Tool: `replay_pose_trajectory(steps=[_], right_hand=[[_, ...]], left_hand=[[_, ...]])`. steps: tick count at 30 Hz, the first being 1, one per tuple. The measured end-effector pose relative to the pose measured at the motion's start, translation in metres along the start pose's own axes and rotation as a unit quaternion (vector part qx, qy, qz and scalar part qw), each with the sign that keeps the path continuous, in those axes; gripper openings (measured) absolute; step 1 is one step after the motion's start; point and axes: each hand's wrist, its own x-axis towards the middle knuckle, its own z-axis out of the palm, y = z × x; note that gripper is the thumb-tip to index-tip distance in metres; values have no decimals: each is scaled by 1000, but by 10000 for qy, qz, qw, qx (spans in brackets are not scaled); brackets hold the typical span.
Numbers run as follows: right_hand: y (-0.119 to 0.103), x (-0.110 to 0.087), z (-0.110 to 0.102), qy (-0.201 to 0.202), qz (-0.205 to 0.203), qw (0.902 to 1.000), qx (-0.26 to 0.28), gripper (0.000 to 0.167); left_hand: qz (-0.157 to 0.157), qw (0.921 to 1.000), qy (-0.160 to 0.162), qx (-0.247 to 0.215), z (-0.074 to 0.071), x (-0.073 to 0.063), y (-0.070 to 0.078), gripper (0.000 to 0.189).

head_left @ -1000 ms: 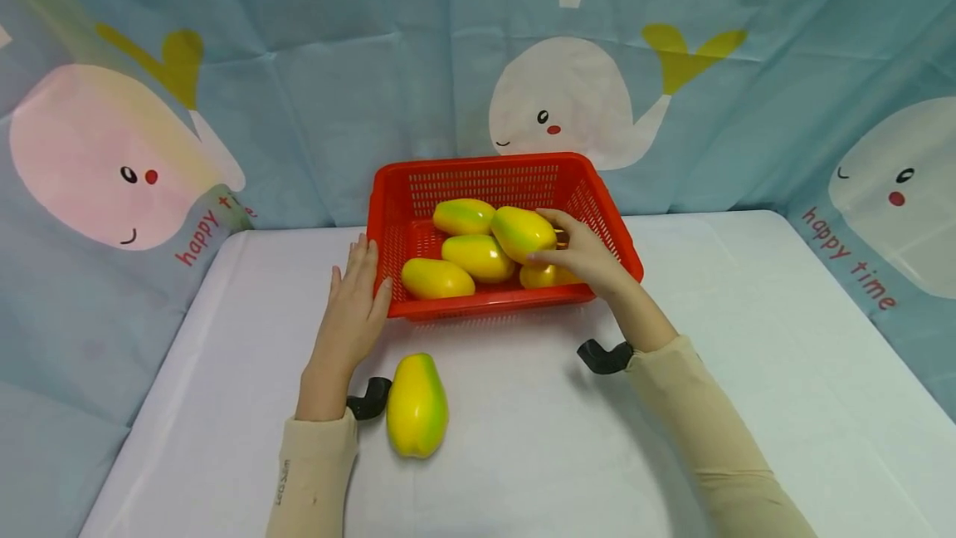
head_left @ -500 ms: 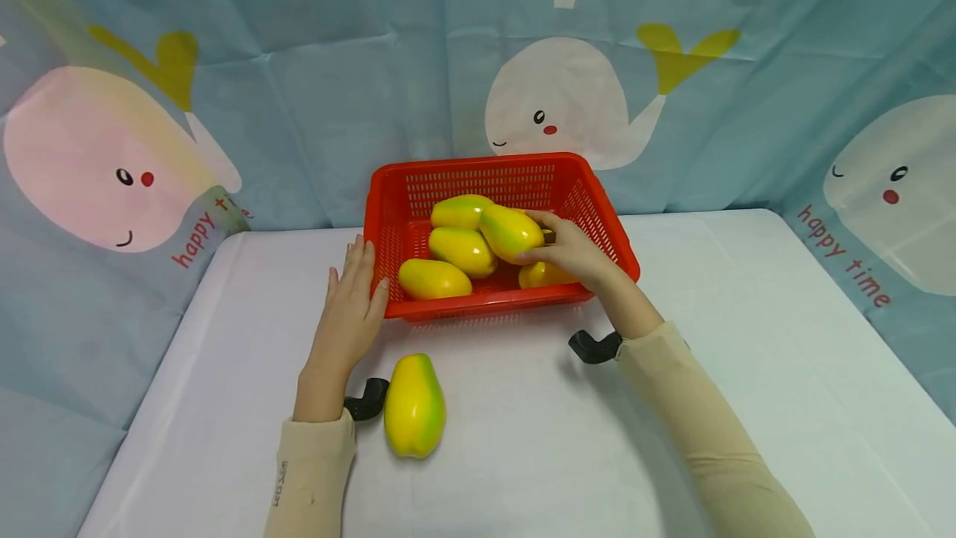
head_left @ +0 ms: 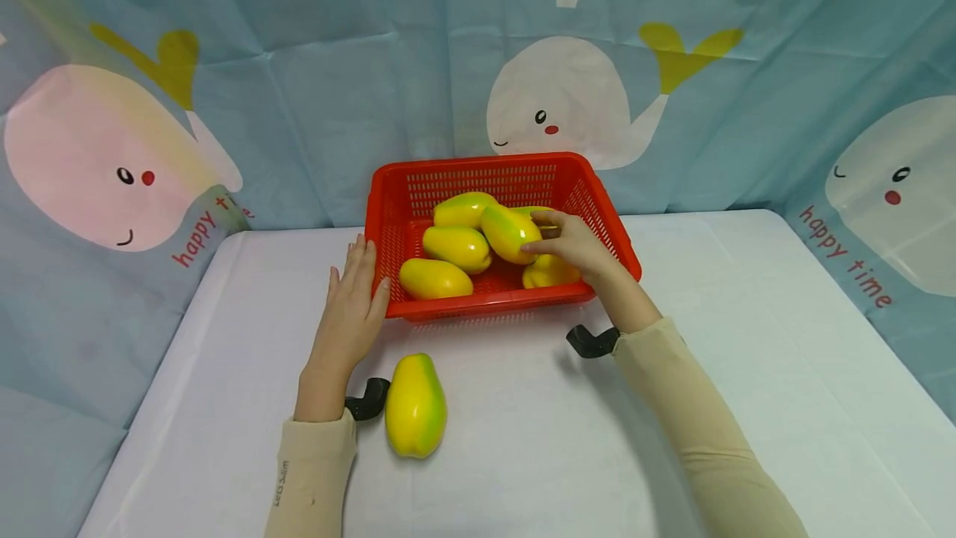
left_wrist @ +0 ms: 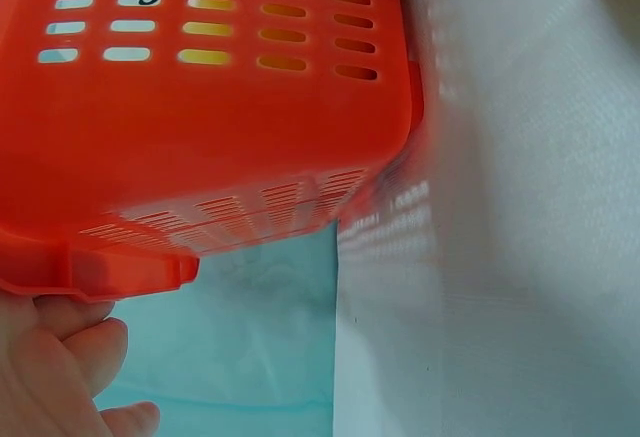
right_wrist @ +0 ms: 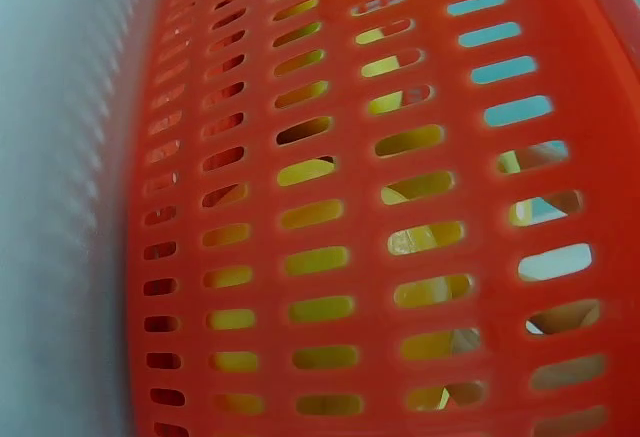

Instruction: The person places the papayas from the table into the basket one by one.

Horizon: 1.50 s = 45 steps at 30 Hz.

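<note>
A red plastic basket [head_left: 485, 301] with slotted walls holds several yellow-green papayas. My left hand [head_left: 347, 305] rests against the basket's left rim, fingers straight; in the left wrist view its fingers [left_wrist: 85, 347] lie by the red rim. Over the right part of the basket, my right hand [head_left: 575, 246] is at the end of an upper papaya [head_left: 509, 232], thumb touching its side and fingers loosely spread. That papaya leans on a neighbouring papaya [head_left: 457, 247]. Another papaya [head_left: 551, 272] lies below the hand. The right wrist view shows mostly the basket wall [right_wrist: 370, 207].
One papaya [head_left: 415, 405] lies on the white tabletop [head_left: 523, 438] in front of the basket, beside my left forearm. A black wrist mount [head_left: 368, 399] sits close to it. A blue curtain [head_left: 358, 90] with whale prints stands behind the basket.
My right hand has moved slightly left with the upper papaya, which has settled lower among the others, and its fingers have loosened. Papayas beneath shifted left. My left hand stays at the rim.
</note>
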Motion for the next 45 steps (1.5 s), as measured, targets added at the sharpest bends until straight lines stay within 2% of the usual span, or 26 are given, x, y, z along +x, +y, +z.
replay_pose_trajectory(steps=[12, 18, 24, 31, 39, 45], right_hand=[[4, -6, 0, 413, -117, 9969, 655, 58], [5, -17, -1, 703, -572, 9923, 850, 52], [5, -36, -2, 930, -987, 9860, 966, 46], [2, -63, 2, 766, -1425, 9785, 1277, 44], [8, -94, 16, 706, -1796, 9691, 1536, 41], [18, -113, 34, 363, -2114, 9630, 1630, 40]], left_hand=[[-12, 10000, -52, -12, 1, 0, -1, 58], [-59, 9999, -133, -8, 2, -1, -1, 59], [-39, 9999, -125, -7, 1, -1, 0, 59], [-33, 10000, -79, 7, 1, -1, -1, 59], [57, 10000, 24, -1, 1, -1, -3, 59], [55, 9993, -92, 363, -3, 0, 0, 59]])
